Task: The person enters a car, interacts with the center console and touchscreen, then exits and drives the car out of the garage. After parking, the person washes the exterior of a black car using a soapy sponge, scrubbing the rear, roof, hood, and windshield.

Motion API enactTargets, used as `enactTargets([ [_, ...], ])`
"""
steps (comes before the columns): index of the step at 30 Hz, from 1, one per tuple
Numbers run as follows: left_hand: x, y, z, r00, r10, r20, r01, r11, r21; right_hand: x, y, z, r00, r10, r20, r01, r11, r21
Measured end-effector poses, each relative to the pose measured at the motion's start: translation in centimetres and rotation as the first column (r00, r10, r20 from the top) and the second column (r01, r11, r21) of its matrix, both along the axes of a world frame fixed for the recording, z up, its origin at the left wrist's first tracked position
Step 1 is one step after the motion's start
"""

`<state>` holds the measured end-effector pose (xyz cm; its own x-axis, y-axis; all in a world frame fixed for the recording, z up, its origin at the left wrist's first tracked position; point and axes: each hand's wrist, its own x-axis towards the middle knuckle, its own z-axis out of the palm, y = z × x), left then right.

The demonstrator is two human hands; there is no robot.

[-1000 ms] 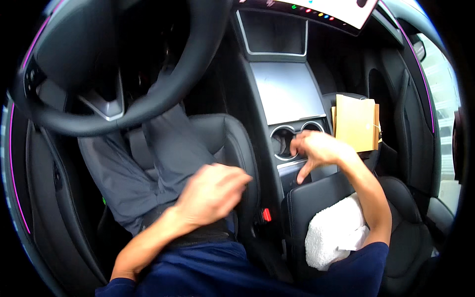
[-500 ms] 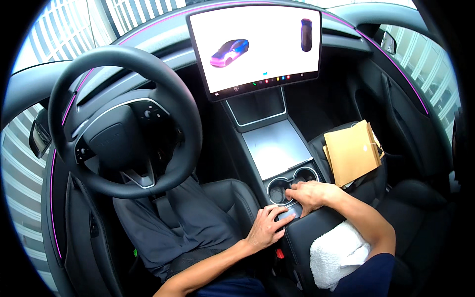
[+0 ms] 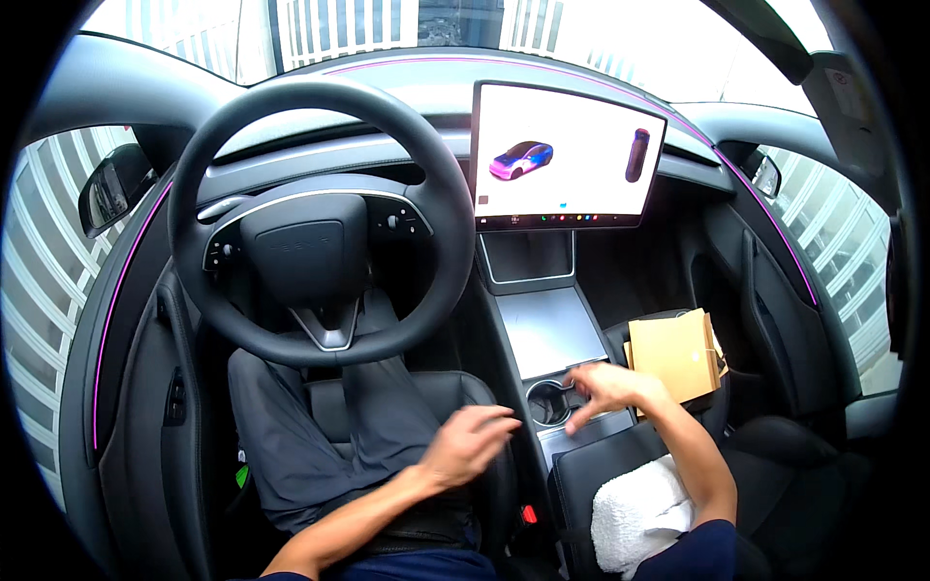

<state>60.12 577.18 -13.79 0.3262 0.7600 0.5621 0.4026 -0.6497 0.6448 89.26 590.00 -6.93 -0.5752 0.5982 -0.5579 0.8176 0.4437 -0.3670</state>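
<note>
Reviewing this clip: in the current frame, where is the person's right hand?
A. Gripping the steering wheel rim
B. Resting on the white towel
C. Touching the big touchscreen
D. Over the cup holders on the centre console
D. The right hand reaches across the cup holders on the centre console, fingers spread and holding nothing, well below the touchscreen and clear of the steering wheel and the white towel.

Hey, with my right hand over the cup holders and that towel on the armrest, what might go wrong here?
Two risks, both guesses. Your right hand hovers fingers-down over the cup holders; a fingertip might catch on a rim. Your right forearm lies against the white towel on the armrest; drawing the arm back might drag the towel off toward the passenger seat, where the brown paper bag sits. Your left hand holds nothing, so it adds no hazard.
</note>
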Motion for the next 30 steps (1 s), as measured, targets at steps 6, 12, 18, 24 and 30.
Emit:
enactTargets([
  [6, -16.9, -2.5, 6.9, 0.582, 0.803, 0.131, -0.784, 0.512, 0.351, -11.3, 2.0, 6.1, 0.698, -0.174, -0.695, 0.297, 0.953, 0.060],
  [12, -27.7, 2.3, 11.0, 0.496, 0.726, 0.477, -0.826, 0.564, -0.001, -22.3, 3.6, 11.1, 0.175, -0.236, -0.956, 0.352, 0.922, -0.163],
  [18, -29.1, 4.8, 11.5, 0.534, 0.402, 0.744, -0.230, 0.916, -0.329, -24.1, 4.5, 11.0, -0.061, -0.141, -0.988, 0.287, 0.946, -0.153],
  [24, -28.8, 4.6, 12.0, 0.477, 0.407, 0.779, -0.194, 0.913, -0.358, -23.6, 5.6, 8.7, -0.155, -0.268, -0.951, 0.237, 0.925, -0.299],
  [30, -27.9, 5.3, 12.0, 0.451, 0.451, 0.770, -0.270, 0.892, -0.363, -19.8, 8.5, 6.8, 0.320, 0.101, -0.942, 0.719, 0.622, 0.310],
])
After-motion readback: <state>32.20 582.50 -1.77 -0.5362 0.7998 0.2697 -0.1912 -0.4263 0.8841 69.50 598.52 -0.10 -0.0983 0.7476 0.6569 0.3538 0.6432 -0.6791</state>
